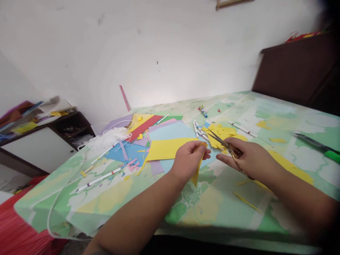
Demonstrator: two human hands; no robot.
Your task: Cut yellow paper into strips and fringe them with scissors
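My left hand (189,157) pinches a small folded piece of yellow paper (197,174), whose pointed end hangs below the fingers. In my right hand (245,154) is a pair of gold-handled scissors (220,140), blades pointing left toward a pile of yellow paper cuttings (225,131). The scissors and the held paper are apart. A larger yellow sheet (164,148) lies left of my left hand, on top of light blue paper (170,131). My fingers partly hide the folded piece.
Markers (243,129), white string (108,138), a red strip (145,128) and blue paper (119,154) lie on the patterned tablecloth (186,209). A green-handled cutter (318,145) is at the right. A low cabinet (42,148) stands left.
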